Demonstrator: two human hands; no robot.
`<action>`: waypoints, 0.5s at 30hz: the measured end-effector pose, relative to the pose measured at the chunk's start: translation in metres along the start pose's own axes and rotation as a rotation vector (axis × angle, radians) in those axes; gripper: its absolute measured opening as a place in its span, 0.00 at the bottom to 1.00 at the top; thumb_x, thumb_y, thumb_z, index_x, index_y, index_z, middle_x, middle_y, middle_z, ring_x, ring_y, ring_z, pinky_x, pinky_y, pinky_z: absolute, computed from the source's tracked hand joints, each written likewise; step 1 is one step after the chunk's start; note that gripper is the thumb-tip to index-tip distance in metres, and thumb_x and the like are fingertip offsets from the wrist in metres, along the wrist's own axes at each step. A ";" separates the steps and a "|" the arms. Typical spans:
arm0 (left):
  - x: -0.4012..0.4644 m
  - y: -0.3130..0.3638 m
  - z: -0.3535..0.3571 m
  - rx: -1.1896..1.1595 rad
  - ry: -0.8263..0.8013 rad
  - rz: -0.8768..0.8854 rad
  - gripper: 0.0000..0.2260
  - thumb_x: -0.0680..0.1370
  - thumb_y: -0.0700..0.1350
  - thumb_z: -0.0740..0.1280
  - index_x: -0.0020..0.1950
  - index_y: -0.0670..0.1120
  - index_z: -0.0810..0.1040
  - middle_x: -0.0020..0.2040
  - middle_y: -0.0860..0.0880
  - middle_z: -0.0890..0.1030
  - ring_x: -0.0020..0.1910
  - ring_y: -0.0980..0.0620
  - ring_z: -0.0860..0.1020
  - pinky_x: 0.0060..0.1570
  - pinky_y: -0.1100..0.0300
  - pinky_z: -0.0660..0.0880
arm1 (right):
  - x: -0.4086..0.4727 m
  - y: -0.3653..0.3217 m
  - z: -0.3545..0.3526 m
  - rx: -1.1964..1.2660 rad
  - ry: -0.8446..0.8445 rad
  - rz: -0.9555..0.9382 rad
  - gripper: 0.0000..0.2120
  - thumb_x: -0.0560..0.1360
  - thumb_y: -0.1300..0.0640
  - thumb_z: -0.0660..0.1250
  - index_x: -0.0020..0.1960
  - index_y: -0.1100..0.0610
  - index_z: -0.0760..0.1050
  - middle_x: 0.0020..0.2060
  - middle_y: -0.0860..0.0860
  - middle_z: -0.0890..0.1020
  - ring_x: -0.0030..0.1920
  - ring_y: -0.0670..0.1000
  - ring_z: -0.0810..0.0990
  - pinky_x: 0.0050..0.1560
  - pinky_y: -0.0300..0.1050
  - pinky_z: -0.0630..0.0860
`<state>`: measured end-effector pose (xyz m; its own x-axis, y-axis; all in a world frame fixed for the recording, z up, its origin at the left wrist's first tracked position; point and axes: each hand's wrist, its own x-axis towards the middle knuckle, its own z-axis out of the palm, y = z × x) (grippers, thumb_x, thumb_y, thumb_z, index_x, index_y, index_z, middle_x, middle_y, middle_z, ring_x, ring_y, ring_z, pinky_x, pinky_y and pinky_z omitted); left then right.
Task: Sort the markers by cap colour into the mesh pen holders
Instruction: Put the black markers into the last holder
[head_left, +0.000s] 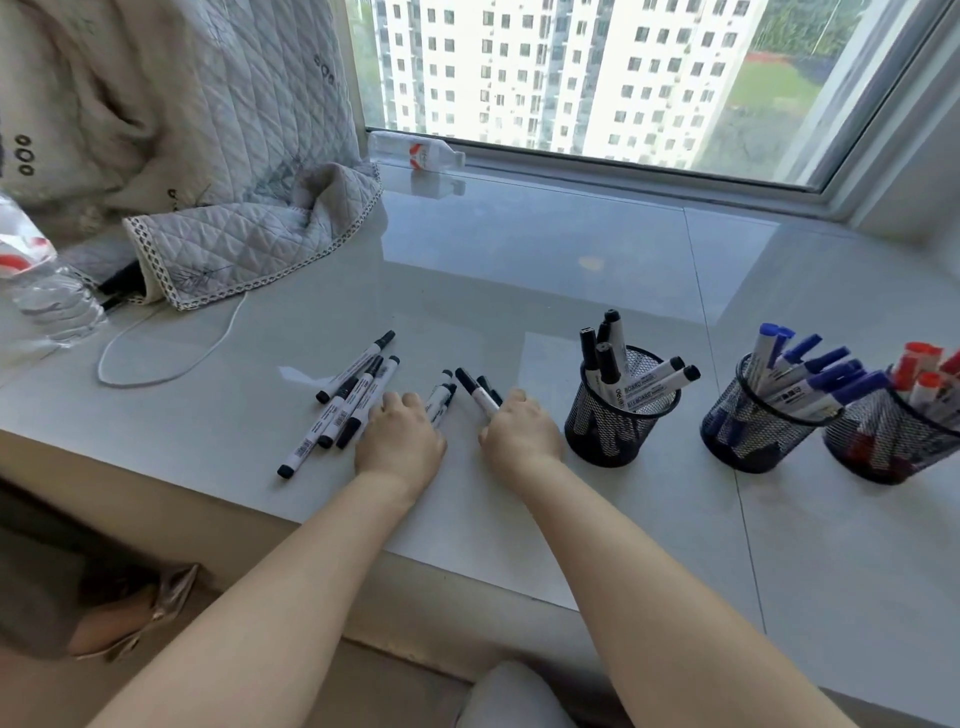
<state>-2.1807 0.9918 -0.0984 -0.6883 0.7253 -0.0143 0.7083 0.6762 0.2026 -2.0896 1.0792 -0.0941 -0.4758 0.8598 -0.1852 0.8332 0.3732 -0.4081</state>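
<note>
Both forearms reach in from the near edge of the desk (519, 270), palms down. The left hand (400, 441) has its fingers curled down onto two black-capped markers (440, 402) just ahead of its knuckles, gripping them against the surface. The right hand (522, 434) curls round two more black-capped markers (480, 392), whose capped ends stick out past its knuckles toward the far edge. The two hands sit near each other, apart.

Just left of the left hand lies a loose bunch of black-capped markers (348, 395), five as far as I can count, fanned diagonally and overlapping, one touching the hand's side.

Right of the right hand stand three black mesh pen holders in a row toward the right edge. The first holder (618, 415), just beside the right hand, carries six black-capped markers. The middle holder (753, 431) is packed with blue-capped markers (810, 374), too crowded to count. The third holder (893, 447), touching the middle one and cut by the frame edge, carries red-capped markers (922, 369).

Further out, a white cable (171, 364) loops on the left part of the desk, running under a quilted cloth (234, 244) heaped at the far left corner. A crumpled clear plastic bottle (36, 280) stands at the left edge; another bottle (421, 150) lies on its side against the window frame at the far edge.
</note>
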 end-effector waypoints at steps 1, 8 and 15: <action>-0.003 0.002 0.003 -0.006 0.007 -0.009 0.18 0.77 0.47 0.58 0.61 0.37 0.66 0.60 0.39 0.70 0.59 0.41 0.69 0.53 0.52 0.70 | -0.003 0.004 -0.001 -0.016 0.012 0.000 0.17 0.77 0.58 0.57 0.63 0.64 0.64 0.62 0.59 0.71 0.62 0.59 0.71 0.57 0.48 0.70; -0.017 0.019 0.006 -0.025 0.001 -0.026 0.15 0.76 0.45 0.60 0.58 0.37 0.67 0.57 0.39 0.74 0.55 0.39 0.74 0.49 0.52 0.71 | -0.027 0.026 -0.006 -0.100 0.038 -0.052 0.14 0.73 0.56 0.63 0.55 0.62 0.69 0.53 0.58 0.79 0.54 0.58 0.78 0.41 0.41 0.67; -0.027 0.031 -0.017 -0.332 -0.082 -0.036 0.09 0.75 0.45 0.63 0.47 0.42 0.65 0.42 0.43 0.75 0.39 0.42 0.73 0.31 0.57 0.66 | -0.061 0.055 -0.045 0.064 -0.055 -0.121 0.07 0.69 0.57 0.61 0.39 0.56 0.62 0.36 0.51 0.72 0.40 0.57 0.75 0.36 0.44 0.67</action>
<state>-2.1427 0.9914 -0.0753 -0.6875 0.7187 -0.1037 0.5849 0.6327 0.5076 -2.0017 1.0628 -0.0648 -0.5882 0.7887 -0.1789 0.7496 0.4486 -0.4868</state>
